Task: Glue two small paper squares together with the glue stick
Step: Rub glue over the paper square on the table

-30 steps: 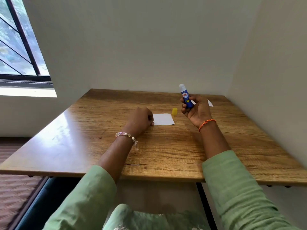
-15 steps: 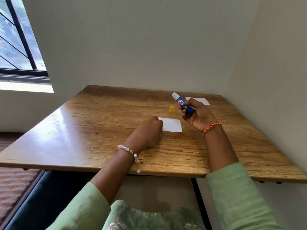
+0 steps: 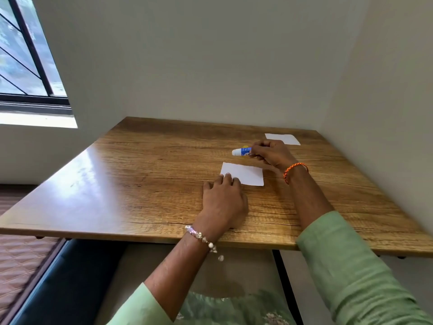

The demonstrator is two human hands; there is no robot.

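A small white paper square [image 3: 244, 173] lies on the wooden table [image 3: 145, 174] in front of me. My left hand [image 3: 223, 199] rests on the table with its fingertips pressing the square's near left corner. My right hand [image 3: 269, 153] grips a blue glue stick [image 3: 242, 151] that lies nearly level, its white uncapped tip pointing left, a little above and behind the square. A second white paper square [image 3: 282, 139] lies at the far right of the table, behind my right hand. Just a sliver of the yellow cap [image 3: 245, 146] shows behind the stick.
Walls close the table at the back and on the right. A window [image 3: 25, 62] is at the upper left. The table's near edge [image 3: 140, 238] runs under my forearms.
My right hand has tilted the glue stick from upright to nearly level and lowered it toward the near square. My left hand has slid forward onto that square's corner.
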